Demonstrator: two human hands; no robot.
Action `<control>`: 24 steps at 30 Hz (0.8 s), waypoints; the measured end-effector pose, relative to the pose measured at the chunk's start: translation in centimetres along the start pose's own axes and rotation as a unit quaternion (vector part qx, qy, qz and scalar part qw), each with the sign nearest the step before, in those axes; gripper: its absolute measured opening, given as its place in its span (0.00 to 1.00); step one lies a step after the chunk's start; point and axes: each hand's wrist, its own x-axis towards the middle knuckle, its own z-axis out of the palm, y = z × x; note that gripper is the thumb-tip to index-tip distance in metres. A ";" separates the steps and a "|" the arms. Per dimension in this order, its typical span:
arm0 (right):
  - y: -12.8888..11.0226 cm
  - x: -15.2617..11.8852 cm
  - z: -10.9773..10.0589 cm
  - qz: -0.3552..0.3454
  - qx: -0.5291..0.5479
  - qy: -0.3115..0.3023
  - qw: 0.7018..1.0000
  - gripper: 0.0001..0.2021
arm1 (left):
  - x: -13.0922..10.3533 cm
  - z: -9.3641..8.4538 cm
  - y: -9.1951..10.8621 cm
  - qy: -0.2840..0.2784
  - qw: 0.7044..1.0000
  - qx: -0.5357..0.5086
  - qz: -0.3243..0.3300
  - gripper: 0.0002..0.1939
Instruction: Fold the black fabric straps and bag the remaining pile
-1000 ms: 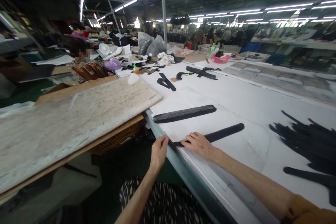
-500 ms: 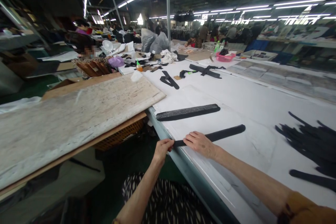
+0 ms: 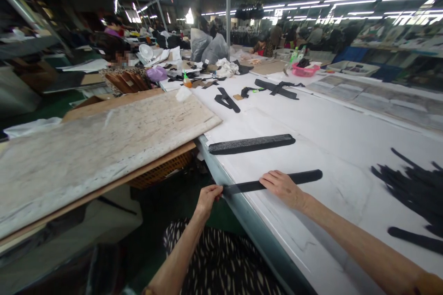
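A long black strip [image 3: 306, 176] lies across the front of the white table, its left end reaching past the table edge. My left hand [image 3: 208, 198] pinches that end between thumb and fingers, just off the edge. The stretch beside it looks blurred and slightly see-through. My right hand [image 3: 282, 189] is closed over the middle of the strip, fingers bent and bearing down on it; its thumb is hidden. Farther back lies a second black strip [image 3: 252, 144] with a grey speckled band along its top, untouched by either hand.
A pile of black strips [image 3: 411, 189] and a single strip [image 3: 415, 239] lie on the right. A pale, worn board [image 3: 114, 138] adjoins the white table [image 3: 346, 143] on the left. Behind are black scraps [image 3: 277, 88], a pink basket [image 3: 305, 70] and an orange bottle [image 3: 187, 80].
My left hand has drawn slightly left with the strip's end, past the table edge. My right hand has shifted right along the strip. The view has tilted a little.
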 end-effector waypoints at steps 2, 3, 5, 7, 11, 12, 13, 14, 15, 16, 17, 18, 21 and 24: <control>0.1 -0.5 -0.2 0.006 -0.001 -0.006 1.000 0.13 | 0.2 -0.6 -0.8 0.008 1.000 -0.005 -0.013 0.15; 0.2 -0.7 -0.2 0.010 -0.003 -0.009 1.000 0.13 | 0.3 -0.9 -1.2 0.012 1.000 -0.007 -0.020 0.15; 0.2 -1.0 -0.3 0.013 -0.008 -0.013 1.000 0.13 | 0.5 -1.6 -2.1 0.023 0.999 -0.009 -0.031 0.15; 0.1 -1.0 -0.3 0.004 -0.015 -0.014 1.000 0.13 | 0.7 -2.3 -3.1 0.034 0.998 -0.012 -0.043 0.15; -0.7 0.3 -0.1 -0.037 -0.033 -0.028 0.998 0.12 | 1.2 -3.5 -5.1 0.058 0.996 -0.022 -0.071 0.15; -1.0 0.9 0.0 -0.050 -0.036 -0.033 0.998 0.12 | 1.3 -3.8 -5.6 0.065 0.994 -0.025 -0.080 0.16; -1.3 1.5 0.1 -0.062 -0.039 -0.037 0.997 0.12 | 1.4 -4.1 -6.1 0.073 0.993 -0.029 -0.089 0.16; -1.7 2.2 0.2 -0.074 -0.040 -0.041 0.996 0.12 | 1.4 -4.4 -6.6 0.081 0.991 -0.033 -0.099 0.15; -2.1 2.8 0.4 -0.084 -0.040 -0.043 0.995 0.12 | 1.3 -4.7 -7.1 0.089 0.989 -0.037 -0.109 0.15; -2.5 3.4 0.5 -0.092 -0.040 -0.042 0.994 0.12 | 1.2 -4.9 -7.6 0.097 0.987 -0.042 -0.121 0.14; -2.8 3.9 0.7 -0.098 -0.039 -0.040 0.994 0.12 | 1.0 -5.1 -8.0 0.102 0.985 -0.047 -0.134 0.14; -3.1 4.3 0.8 -0.102 -0.039 -0.036 0.993 0.12 | 0.8 -5.3 -8.4 0.105 0.982 -0.054 -0.147 0.13; -3.5 4.8 1.1 -0.103 -0.037 -0.023 0.994 0.11 | 0.5 -5.4 -8.8 0.107 0.974 -0.083 -0.182 0.10; -3.5 4.7 1.1 -0.099 -0.041 -0.023 0.994 0.11 | 0.8 -5.1 -8.5 0.123 0.965 -0.120 -0.197 0.04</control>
